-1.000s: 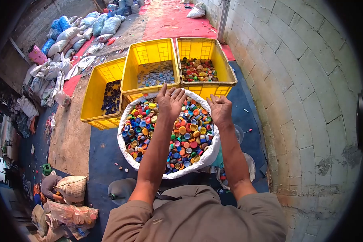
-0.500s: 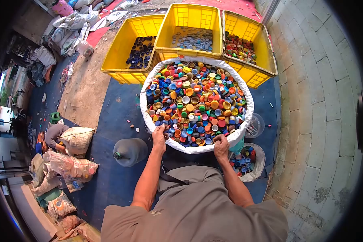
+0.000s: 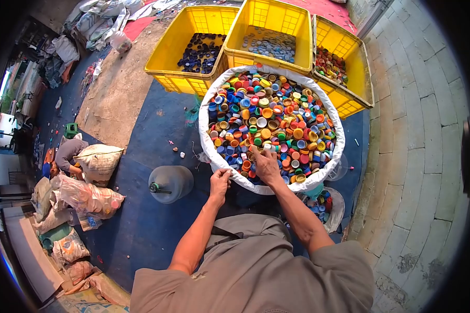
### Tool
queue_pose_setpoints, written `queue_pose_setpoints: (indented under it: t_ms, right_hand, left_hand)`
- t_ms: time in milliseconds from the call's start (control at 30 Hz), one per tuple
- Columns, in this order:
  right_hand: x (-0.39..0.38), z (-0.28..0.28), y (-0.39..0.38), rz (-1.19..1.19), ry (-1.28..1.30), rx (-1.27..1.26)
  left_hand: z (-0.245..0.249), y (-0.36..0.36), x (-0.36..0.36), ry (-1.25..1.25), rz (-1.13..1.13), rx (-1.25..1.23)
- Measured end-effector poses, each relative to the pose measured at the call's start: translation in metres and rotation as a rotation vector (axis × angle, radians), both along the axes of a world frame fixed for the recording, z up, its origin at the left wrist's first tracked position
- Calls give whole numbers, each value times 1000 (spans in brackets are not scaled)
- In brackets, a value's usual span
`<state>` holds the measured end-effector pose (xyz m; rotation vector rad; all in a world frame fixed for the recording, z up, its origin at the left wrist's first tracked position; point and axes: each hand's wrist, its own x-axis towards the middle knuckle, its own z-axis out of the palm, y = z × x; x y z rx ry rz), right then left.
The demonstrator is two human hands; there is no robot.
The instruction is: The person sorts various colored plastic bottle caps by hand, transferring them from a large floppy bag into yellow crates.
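Observation:
A round white sack (image 3: 335, 112) stands in front of me, filled with plastic bottle caps (image 3: 277, 122) of many colours. My left hand (image 3: 220, 183) is closed at the sack's near left rim, its fingers pinching the white edge. Over the near part of the heap is my right hand (image 3: 267, 167), palm down, with fingers stretched out among the caps. Its fingertips touch the caps, and no cap can be made out in its grasp.
Behind the sack stand three yellow crates (image 3: 269, 58) with sorted caps. A large plastic bottle (image 3: 171, 184) is on the left; a smaller sack of caps (image 3: 335, 208) sits at right. A block wall (image 3: 412, 146) borders the right. Another person (image 3: 70, 156) bends by stuffed sacks.
My right hand has left the near right rim and moved left and inward over the caps. My left hand stays at the rim. The view has shifted, with the sack now further right.

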<state>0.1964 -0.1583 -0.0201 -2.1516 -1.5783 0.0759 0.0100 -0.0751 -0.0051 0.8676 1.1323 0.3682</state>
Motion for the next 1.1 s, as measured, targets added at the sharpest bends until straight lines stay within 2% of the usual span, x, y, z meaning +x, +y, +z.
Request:
queue_pose_setpoints:
  t_ms: [267, 500, 600, 633, 733, 867, 933, 1033, 1100]
  right_hand:
    - [0, 9, 9, 54, -75, -127]
    - [-4, 4, -2, 10, -1, 16]
    - [-6, 15, -15, -126, 221, 35]
    - [-5, 12, -22, -168, 272, 106]
    - [-11, 13, -36, -463, 884, 253]
    - [-7, 28, -69, -577, 1592, 430]
    - [-6, 33, -85, -607, 1829, 536]
    - [-9, 34, -105, -607, 2025, 642]
    - [-10, 43, -113, -560, 2120, 664]
  left_hand:
    - [2, 5, -9, 37, 20, 17]
    - [-5, -4, 2, 65, -52, 55]
    - [-8, -5, 17, 166, -164, 477]
    - [-4, -4, 24, 216, -199, 515]
    - [-6, 2, 46, 208, -313, 876]
    - [-5, 12, 77, 295, -485, 1297]
    - [-5, 17, 89, 312, -587, 1385]
    - [-10, 24, 101, 321, -737, 1609]
    - [-13, 26, 105, 318, -776, 1660]
